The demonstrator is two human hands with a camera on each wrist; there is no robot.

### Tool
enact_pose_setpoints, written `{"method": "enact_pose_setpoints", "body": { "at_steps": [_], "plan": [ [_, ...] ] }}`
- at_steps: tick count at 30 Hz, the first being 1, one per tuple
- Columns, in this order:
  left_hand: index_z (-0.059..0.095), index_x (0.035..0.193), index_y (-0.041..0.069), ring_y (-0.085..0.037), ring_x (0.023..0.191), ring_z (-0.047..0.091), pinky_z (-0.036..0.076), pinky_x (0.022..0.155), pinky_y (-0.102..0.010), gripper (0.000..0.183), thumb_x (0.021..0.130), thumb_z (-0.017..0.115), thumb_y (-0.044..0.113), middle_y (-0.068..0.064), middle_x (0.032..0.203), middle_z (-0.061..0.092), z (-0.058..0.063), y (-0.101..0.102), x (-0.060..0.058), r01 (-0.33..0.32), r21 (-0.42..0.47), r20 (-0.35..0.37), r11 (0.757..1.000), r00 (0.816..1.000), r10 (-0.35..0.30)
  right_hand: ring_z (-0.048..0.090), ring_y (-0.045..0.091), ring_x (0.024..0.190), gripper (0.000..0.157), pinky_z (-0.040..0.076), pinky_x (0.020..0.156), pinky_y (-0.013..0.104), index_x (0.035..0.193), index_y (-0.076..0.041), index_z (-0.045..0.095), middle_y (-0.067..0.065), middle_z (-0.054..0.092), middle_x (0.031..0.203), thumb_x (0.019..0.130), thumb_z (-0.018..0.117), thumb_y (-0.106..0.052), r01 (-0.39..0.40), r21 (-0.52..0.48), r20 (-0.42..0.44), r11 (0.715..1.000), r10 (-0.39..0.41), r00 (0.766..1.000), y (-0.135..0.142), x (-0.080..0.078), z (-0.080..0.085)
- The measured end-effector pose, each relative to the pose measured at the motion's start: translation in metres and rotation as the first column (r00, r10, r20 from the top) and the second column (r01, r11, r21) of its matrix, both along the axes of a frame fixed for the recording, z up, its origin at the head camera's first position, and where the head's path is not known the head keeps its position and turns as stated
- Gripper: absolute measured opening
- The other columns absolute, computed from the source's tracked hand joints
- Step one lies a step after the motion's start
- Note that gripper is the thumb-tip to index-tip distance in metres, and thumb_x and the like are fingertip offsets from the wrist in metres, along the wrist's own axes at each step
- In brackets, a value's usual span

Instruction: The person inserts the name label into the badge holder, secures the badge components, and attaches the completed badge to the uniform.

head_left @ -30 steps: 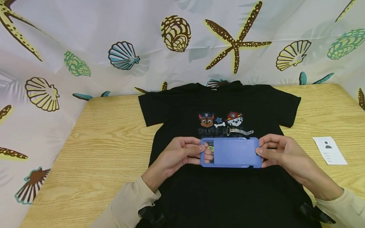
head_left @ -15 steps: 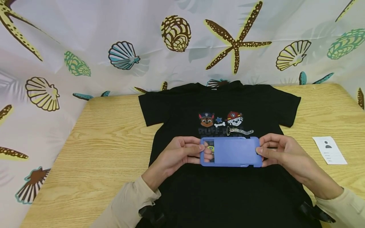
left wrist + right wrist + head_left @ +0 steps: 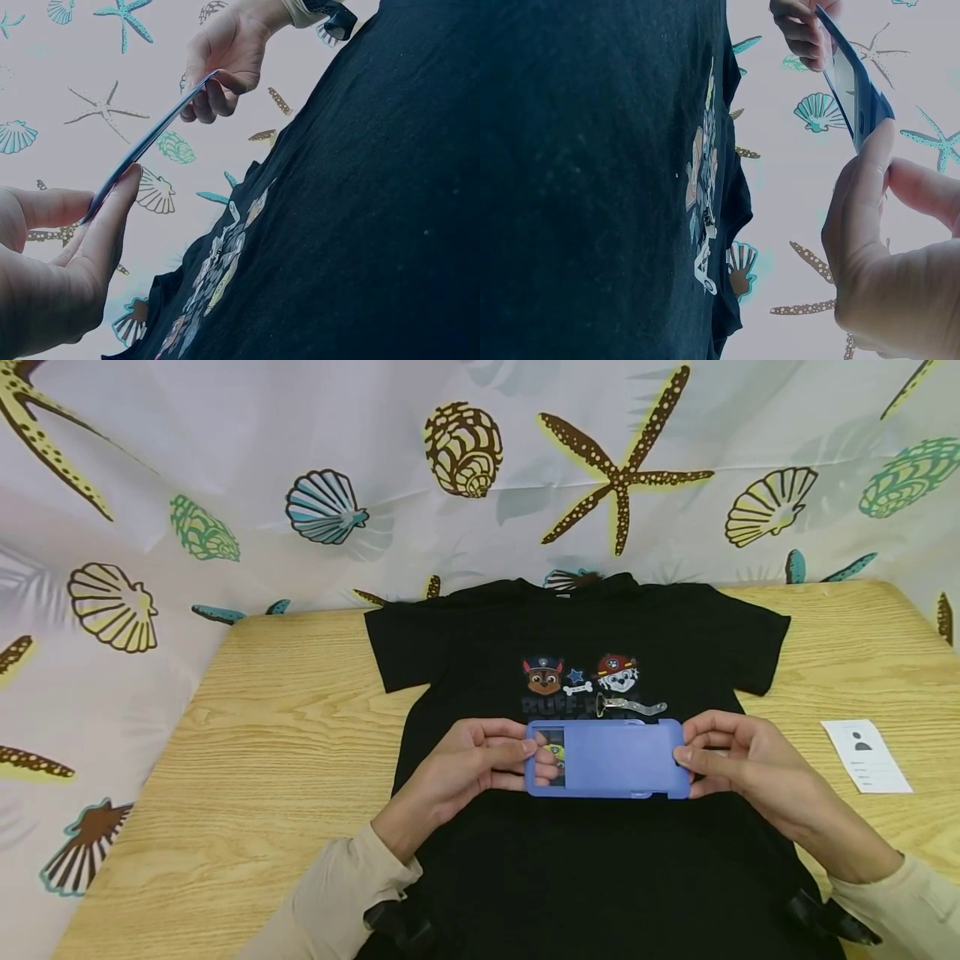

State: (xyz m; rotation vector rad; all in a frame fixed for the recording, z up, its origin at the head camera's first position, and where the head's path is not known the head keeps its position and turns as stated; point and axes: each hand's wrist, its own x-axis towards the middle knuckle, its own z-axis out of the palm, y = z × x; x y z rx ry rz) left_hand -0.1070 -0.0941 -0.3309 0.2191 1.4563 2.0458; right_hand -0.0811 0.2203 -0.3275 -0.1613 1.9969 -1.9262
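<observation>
A periwinkle-blue badge holder [image 3: 621, 758], with a see-through opening at its left end, is held level above the black T-shirt [image 3: 600, 868]. My left hand [image 3: 476, 764] pinches its left end between thumb and fingers. At the other end, my right hand [image 3: 750, 764] pinches the right edge, thumb on top. The left wrist view catches the badge holder [image 3: 142, 150] nearly edge-on, while the right wrist view shows more of its underside. Just beyond the holder, a clear strap clip [image 3: 633, 705] with a metal end lies on the shirt's print.
On the wooden table [image 3: 247, 760], a small white paper ID card [image 3: 867, 757] with a person icon lies right of the shirt. A white cloth [image 3: 247, 443] printed with shells and starfish hangs behind the table and along its left side.
Almost nothing differs. The badge holder has shifted very slightly, with both hands keeping the same hold on its ends.
</observation>
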Motion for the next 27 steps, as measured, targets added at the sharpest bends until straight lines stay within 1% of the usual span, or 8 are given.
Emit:
{"method": "enact_pose_setpoints", "body": {
  "at_steps": [8,27],
  "plan": [
    [0.046,0.12,-0.025,-0.022,0.086,0.071,0.055,0.083,-0.044,0.035,0.094,0.054,-0.004,-0.013,0.094,0.072,0.0008,-0.0009,-0.0003,0.001,0.002,-0.001,1.0,1.0,-0.001,0.062,0.014,0.071,0.008,0.059,0.065,0.032,0.1,-0.003,0.059,0.004,0.06,0.086,0.093,0.062,-0.003,0.003,0.007,0.001,1.0,-0.003,1.0,0.001,-0.0009,0.0004],
    [0.051,0.118,-0.022,-0.022,0.085,0.071,0.056,0.082,-0.043,0.03,0.093,0.055,-0.004,-0.013,0.094,0.072,0.0024,-0.0029,-0.0007,-0.007,-0.003,0.005,1.0,1.0,0.007,0.063,0.014,0.071,0.009,0.059,0.065,0.032,0.101,-0.005,0.059,0.003,0.061,0.085,0.092,0.063,-0.003,0.02,0.0,0.016,1.0,-0.02,1.0,0.0031,-0.0016,-0.0002]
  ]
}}
